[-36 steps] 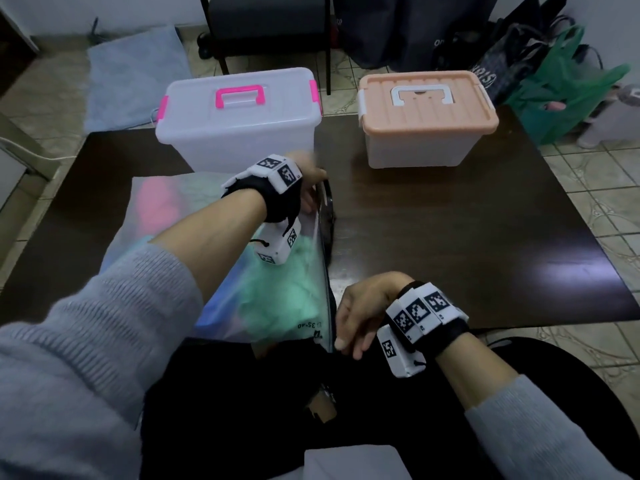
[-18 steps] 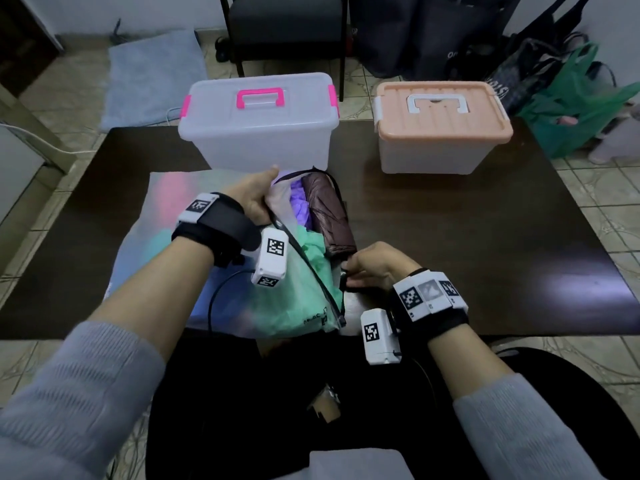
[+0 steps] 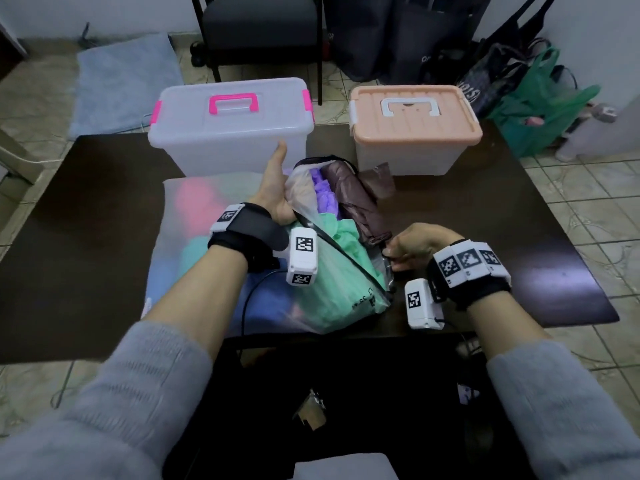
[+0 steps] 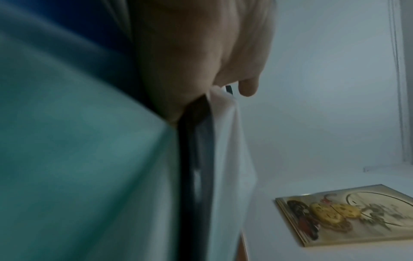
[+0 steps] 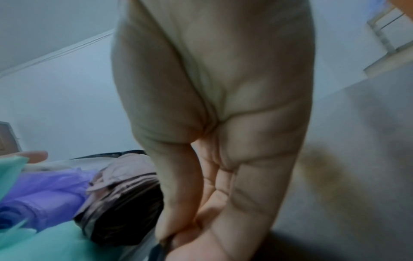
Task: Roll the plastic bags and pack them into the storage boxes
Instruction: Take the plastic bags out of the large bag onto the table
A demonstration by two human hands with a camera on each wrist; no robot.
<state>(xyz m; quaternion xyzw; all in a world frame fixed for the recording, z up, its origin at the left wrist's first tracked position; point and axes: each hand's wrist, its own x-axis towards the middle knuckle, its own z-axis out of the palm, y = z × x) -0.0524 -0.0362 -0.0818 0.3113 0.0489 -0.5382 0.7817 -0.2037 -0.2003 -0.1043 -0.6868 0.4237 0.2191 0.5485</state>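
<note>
From where I sit, the job is barely begun: the clear storage box with pink handle and clasps and the white storage box with peach lid both stand beyond my fingers with lids on, and I judge nothing is rolled or packed yet. What I am doing now is holding open the large clear zip pouch with a black edge that holds the supply of plastic bags. My left hand grips the far side of the pouch mouth, fingers curled round the film with the thumb sticking up toward the clear box; the left wrist view shows the black edge and white film pinched under that hand. My right hand is closed on the near end of the black edge, thumb and fingers together on it, as the right wrist view confirms. Between my two hands the mouth gapes, showing a crumpled mint-green plastic bag, a bunched purple plastic bag and a folded dark brown plastic bag, all loose and soft, none rolled. The pouch lies on the dark brown glossy surface, just under my wrists, on top of a second frosted pouch with pink, teal and blue shapes showing through to the left of my fingers. Still to come, by my reckoning: drawing bags out, rolling each, opening the boxes, packing.
</note>
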